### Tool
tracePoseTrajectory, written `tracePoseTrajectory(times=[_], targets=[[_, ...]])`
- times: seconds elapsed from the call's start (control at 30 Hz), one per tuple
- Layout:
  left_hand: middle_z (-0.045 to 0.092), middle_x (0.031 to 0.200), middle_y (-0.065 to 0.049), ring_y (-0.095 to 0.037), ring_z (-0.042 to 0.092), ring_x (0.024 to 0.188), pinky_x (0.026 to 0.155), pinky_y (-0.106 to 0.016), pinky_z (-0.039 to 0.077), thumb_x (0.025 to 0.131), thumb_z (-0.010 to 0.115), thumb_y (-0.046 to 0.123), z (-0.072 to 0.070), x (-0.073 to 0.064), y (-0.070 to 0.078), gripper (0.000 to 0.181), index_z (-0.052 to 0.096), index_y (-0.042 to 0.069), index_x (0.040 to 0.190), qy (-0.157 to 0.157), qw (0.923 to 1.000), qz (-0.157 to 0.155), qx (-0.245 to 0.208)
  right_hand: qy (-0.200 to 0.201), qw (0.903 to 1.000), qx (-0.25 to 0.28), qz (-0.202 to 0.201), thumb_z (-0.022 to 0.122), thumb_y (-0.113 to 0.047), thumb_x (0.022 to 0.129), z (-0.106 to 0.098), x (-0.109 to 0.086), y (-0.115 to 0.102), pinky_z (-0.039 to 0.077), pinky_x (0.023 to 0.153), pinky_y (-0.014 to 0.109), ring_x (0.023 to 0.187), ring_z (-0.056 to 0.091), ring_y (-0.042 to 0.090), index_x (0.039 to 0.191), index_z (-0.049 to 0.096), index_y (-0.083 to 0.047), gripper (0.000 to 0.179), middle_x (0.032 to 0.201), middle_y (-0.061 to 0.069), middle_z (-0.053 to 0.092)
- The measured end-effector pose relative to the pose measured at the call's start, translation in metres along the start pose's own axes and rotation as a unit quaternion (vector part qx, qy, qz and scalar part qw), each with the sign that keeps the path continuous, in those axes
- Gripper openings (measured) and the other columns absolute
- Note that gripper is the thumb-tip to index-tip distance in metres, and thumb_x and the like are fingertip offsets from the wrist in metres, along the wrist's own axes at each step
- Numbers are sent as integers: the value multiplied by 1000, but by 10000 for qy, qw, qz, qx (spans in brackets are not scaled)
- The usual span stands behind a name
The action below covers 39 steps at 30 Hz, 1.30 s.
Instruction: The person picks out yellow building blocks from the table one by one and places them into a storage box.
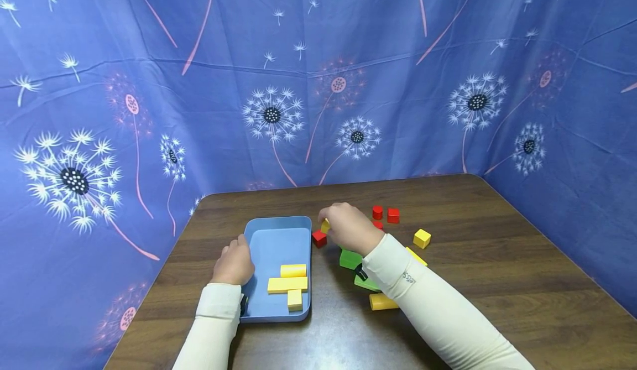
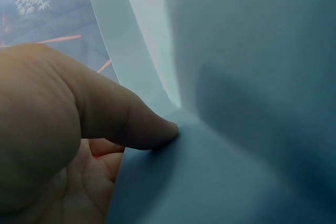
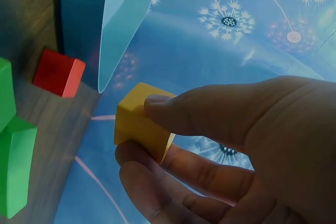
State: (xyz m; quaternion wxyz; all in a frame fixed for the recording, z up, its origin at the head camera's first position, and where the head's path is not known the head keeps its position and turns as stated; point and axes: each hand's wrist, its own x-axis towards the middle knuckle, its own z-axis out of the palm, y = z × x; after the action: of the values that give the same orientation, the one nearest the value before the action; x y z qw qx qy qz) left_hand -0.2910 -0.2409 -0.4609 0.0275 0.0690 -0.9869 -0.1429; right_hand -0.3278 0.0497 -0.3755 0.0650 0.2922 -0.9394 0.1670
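My left hand (image 1: 234,261) grips the left wall of a blue tray (image 1: 277,319); the left wrist view shows the thumb inside the wall and the other fingers outside. Inside the tray lie a yellow cylinder (image 1: 293,271), a long yellow block (image 1: 283,285) and a small yellow block (image 1: 294,300). My right hand (image 1: 350,227) pinches a yellow cube (image 3: 139,116) between thumb and fingers, just right of the tray's far right corner. Below the held cube, a red cube (image 1: 319,239) sits on the table beside the tray's right wall.
Right of the tray, partly under my right arm, are green blocks (image 1: 350,259) and an orange-yellow cylinder (image 1: 382,302). Farther back stand a red cylinder (image 1: 377,212) and another red cube (image 1: 393,215). A loose yellow cube (image 1: 422,238) lies to the right. A blue dandelion-print curtain (image 1: 308,154) borders the table.
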Motion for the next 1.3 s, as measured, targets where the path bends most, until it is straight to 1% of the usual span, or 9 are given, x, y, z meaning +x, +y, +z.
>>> tracePoseTrajectory(times=[0.13, 0.27, 0.37, 0.47, 0.77, 0.9, 1.0, 1.17, 1.3], targets=[[48, 145, -38, -52, 52, 128, 103, -66, 47, 96, 58, 3, 0, 1, 0, 65, 31, -16, 152, -9, 10000, 20, 17, -69, 9999, -6, -92, 69, 3, 88, 3, 3, -7, 60, 84, 33, 99, 68, 19, 114, 77, -13, 32, 110, 3, 75], [50, 143, -38, -52, 53, 126, 102, -66, 48, 95, 59, 3, -1, 0, 0, 65, 32, -16, 151, 26, 10000, 76, 29, -167, 9997, -103, -115, 72, 0, 90, 7, 5, -16, 61, 89, 34, 103, 68, 19, 119, 76, -13, 32, 114, 4, 75], [51, 143, -37, -52, 53, 126, 101, -66, 48, 95, 59, 2, -1, -1, 1, 64, 33, -16, 151, 51, 10000, 76, 20, -172, 9995, -160, -208, 73, -1, 90, 9, 7, -20, 61, 90, 36, 103, 69, 19, 120, 76, -13, 33, 116, 4, 75], [51, 142, -37, -51, 53, 125, 101, -66, 48, 95, 59, 2, 0, -1, 1, 64, 33, -16, 151, 74, 9999, 71, 20, -140, 9991, -184, -356, 72, 0, 89, 12, 8, -23, 61, 88, 36, 101, 70, 20, 120, 76, -13, 34, 114, 4, 76], [51, 142, -36, -51, 54, 124, 100, -66, 49, 96, 58, 2, 0, 0, 1, 63, 33, -16, 150, 98, 9999, 74, 49, -161, 9976, -317, -601, 73, -5, 91, 21, 11, -35, 61, 85, 33, 99, 70, 18, 121, 77, -14, 32, 112, 3, 76], [51, 143, -36, -51, 54, 126, 101, -66, 49, 97, 58, 3, -1, 0, 1, 63, 33, -16, 151, 74, 9999, 63, 37, -88, 9965, -393, -733, 72, -5, 90, 26, 12, -38, 61, 84, 33, 99, 71, 17, 120, 77, -14, 32, 113, 1, 77], [50, 144, -36, -51, 53, 127, 102, -66, 48, 97, 58, 3, -3, 0, 2, 64, 32, -15, 152, 59, 10000, 53, 33, -105, 9962, -433, -743, 71, -6, 91, 29, 14, -39, 61, 83, 33, 100, 70, 16, 121, 77, -16, 33, 115, -1, 76], [50, 144, -36, -51, 53, 127, 102, -66, 48, 96, 59, 4, -3, -1, 2, 65, 32, -16, 152, 65, 9999, 52, 65, -170, 9965, -477, -670, 71, -9, 91, 32, 15, -42, 61, 74, 34, 99, 70, 16, 121, 77, -20, 32, 116, -3, 76], [52, 142, -36, -51, 54, 126, 101, -65, 49, 96, 59, 4, -2, -1, 2, 64, 33, -16, 151, 89, 9999, 46, 76, -178, 9957, -582, -699, 73, -11, 92, 34, 16, -44, 60, 67, 34, 96, 70, 14, 120, 77, -22, 31, 112, -5, 76]])
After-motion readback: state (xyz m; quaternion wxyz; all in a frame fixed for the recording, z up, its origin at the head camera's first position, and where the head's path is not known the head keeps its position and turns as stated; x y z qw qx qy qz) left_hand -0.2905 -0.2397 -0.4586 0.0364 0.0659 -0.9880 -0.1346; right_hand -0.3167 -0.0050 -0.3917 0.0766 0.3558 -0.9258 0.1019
